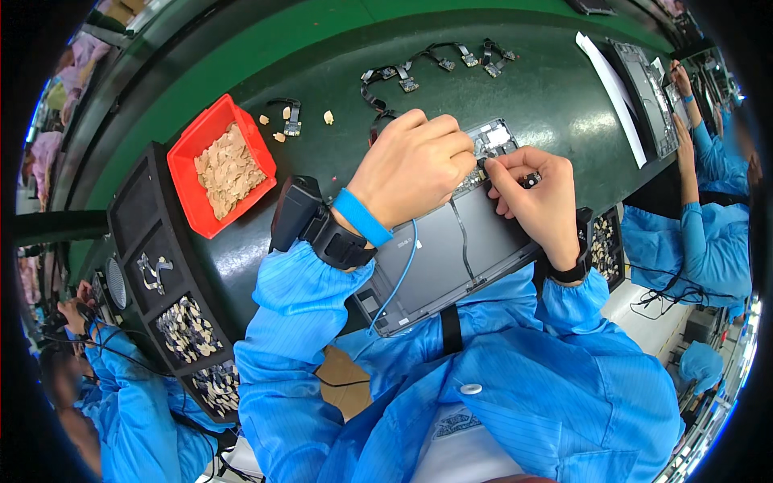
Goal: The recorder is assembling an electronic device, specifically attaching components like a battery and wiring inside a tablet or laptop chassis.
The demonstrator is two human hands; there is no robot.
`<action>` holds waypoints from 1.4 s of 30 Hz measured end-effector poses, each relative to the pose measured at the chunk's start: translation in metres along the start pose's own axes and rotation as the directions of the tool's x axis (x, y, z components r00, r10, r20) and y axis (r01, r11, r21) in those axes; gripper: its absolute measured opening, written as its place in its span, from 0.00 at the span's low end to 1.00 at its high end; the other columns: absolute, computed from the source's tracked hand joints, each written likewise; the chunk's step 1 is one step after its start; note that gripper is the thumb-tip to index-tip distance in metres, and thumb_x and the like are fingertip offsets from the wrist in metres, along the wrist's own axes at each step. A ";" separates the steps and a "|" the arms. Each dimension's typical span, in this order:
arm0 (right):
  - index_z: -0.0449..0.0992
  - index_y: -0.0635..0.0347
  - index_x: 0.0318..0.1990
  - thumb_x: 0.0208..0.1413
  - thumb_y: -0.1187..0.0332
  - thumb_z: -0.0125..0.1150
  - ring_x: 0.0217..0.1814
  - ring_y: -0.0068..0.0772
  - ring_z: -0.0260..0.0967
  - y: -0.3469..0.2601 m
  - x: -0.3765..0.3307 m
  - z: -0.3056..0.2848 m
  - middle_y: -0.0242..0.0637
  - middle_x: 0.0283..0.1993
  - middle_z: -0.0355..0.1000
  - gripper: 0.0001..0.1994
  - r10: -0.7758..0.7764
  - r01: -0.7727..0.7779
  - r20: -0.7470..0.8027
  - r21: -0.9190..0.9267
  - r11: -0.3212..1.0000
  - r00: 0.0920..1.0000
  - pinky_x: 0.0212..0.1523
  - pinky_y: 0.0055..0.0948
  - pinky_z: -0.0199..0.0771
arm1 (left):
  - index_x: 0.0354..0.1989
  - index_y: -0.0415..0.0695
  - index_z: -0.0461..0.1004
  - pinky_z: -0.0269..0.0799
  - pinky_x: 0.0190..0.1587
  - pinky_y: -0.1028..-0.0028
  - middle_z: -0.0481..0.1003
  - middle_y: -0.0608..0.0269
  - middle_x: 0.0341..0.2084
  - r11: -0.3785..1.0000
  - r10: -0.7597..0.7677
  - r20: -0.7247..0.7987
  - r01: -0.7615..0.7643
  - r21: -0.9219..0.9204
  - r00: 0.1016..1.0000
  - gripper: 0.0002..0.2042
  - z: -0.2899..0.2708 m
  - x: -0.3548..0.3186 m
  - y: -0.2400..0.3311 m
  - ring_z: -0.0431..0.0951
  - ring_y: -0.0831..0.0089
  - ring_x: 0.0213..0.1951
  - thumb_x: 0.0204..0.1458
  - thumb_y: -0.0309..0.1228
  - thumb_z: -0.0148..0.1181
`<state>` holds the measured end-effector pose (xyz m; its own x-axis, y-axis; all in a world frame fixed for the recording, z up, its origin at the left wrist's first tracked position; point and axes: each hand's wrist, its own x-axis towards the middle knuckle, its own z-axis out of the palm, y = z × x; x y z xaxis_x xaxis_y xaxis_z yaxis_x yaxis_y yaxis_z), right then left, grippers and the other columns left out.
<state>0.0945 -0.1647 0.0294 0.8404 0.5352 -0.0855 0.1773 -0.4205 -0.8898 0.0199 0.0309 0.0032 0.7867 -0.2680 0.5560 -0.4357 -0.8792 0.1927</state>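
An opened grey tablet-like device (427, 249) lies tilted at the table's front edge, its circuit board (493, 138) exposed at the far end. Over the board's left side, my left hand (415, 165) is closed, knuckles up; its fingertips and anything in them are hidden. My right hand (541, 197) pinches at the board's right side, a small black part (529, 180) showing among its fingers. A dark flat cable (462, 241) runs down the middle of the housing. The blue cord (412, 253) from my left wristband crosses the housing's left part.
Left, a red bin (262, 153) holds tan pieces beside a black compartment tray (149, 294) of small parts. Small boards with black flex cables (447, 63) line the far side. At right, white paper (616, 105) lies near another opened device (644, 92) and a co-worker's hands.
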 end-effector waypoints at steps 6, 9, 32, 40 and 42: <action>0.82 0.70 0.33 0.60 0.71 0.67 0.18 0.19 0.73 0.001 0.001 0.000 0.35 0.21 0.79 0.09 0.000 0.000 0.005 -0.012 1.000 1.000 0.20 0.21 0.69 | 0.32 0.46 0.82 0.68 0.39 0.71 0.81 0.73 0.35 1.000 -0.005 -0.004 0.005 -0.005 1.000 0.09 0.000 0.000 0.000 0.78 0.72 0.40 0.40 0.22 0.63; 0.82 0.70 0.33 0.60 0.70 0.67 0.18 0.19 0.73 0.001 0.000 0.000 0.35 0.21 0.79 0.09 -0.005 0.005 0.005 -0.020 1.000 1.000 0.20 0.21 0.69 | 0.32 0.46 0.82 0.68 0.39 0.71 0.81 0.73 0.35 1.000 -0.003 0.001 0.003 -0.002 1.000 0.09 -0.001 0.000 0.000 0.78 0.72 0.40 0.40 0.22 0.63; 0.80 0.74 0.36 0.62 0.72 0.65 0.22 0.20 0.75 0.001 0.008 -0.009 0.38 0.24 0.79 0.09 -0.001 -0.003 0.156 0.027 1.000 0.988 0.21 0.20 0.74 | 0.32 0.50 0.83 0.68 0.39 0.72 0.81 0.76 0.35 0.998 0.047 0.021 -0.048 0.048 0.999 0.09 -0.001 0.000 0.001 0.78 0.75 0.41 0.40 0.25 0.63; 0.80 0.73 0.35 0.63 0.72 0.65 0.22 0.21 0.76 -0.002 0.008 -0.010 0.38 0.24 0.79 0.09 -0.004 0.001 0.188 0.012 1.000 0.982 0.22 0.21 0.75 | 0.34 0.52 0.83 0.67 0.38 0.72 0.79 0.77 0.34 0.984 -0.001 0.095 -0.016 0.179 0.996 0.09 -0.002 -0.001 0.012 0.77 0.77 0.41 0.44 0.28 0.63; 0.80 0.73 0.35 0.63 0.71 0.65 0.22 0.21 0.76 -0.001 0.009 -0.011 0.38 0.24 0.79 0.10 0.005 -0.013 0.194 0.037 0.999 0.981 0.22 0.21 0.75 | 0.34 0.52 0.83 0.67 0.39 0.72 0.79 0.78 0.35 0.984 -0.008 0.093 -0.009 0.179 0.996 0.09 -0.001 -0.001 0.013 0.76 0.77 0.41 0.44 0.28 0.63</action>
<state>0.1070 -0.1674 0.0343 0.7259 0.6650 -0.1756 0.1477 -0.4000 -0.9045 0.0134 0.0205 0.0061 0.8274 -0.2969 0.4768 -0.3575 -0.9331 0.0393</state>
